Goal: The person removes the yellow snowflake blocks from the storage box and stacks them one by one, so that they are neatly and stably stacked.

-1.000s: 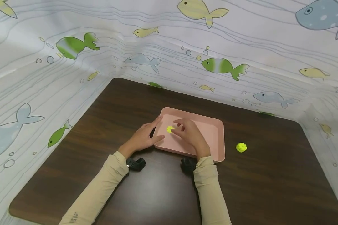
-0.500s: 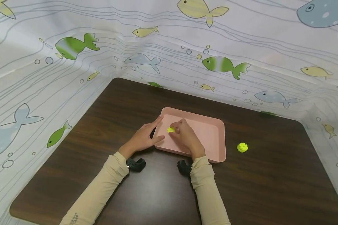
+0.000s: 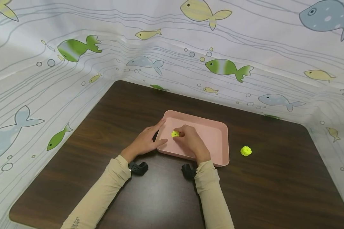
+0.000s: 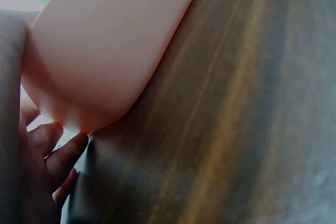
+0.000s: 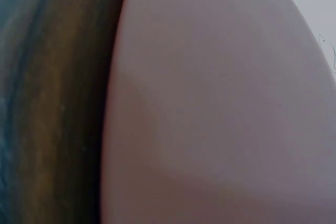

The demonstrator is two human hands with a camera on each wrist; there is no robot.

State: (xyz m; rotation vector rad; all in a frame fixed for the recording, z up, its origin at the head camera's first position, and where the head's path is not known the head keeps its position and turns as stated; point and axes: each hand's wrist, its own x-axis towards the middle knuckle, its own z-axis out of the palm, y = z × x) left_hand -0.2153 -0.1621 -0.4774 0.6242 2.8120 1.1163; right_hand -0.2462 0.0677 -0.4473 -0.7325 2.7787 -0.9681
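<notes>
My right hand (image 3: 191, 140) reaches into a pink tray (image 3: 212, 140) and pinches a small bright yellow flower-shaped piece (image 3: 175, 134) between thumb and fingers, near the tray's left end. The left hand (image 3: 144, 139) rests against the tray's left side, fingers extended along the rim and thumb lying over the front left corner. Seen from the left wrist, the fingertips of that hand (image 4: 55, 156) touch the outside of the tray wall (image 4: 115, 40). The right wrist view holds only the tray's outer wall (image 5: 210, 93) and some tabletop; the hand is out of sight there.
A second bright yellow piece (image 3: 246, 151), rounder and lumpy, lies to the right of the tray on the dark wooden table (image 3: 275, 184). White sheeting (image 3: 177, 47) printed with fish rises behind the table and along its sides.
My right hand has moved down and left onto the yellow piece in the tray; its spread fingers have closed round it. The left hand and the tray have stayed put.
</notes>
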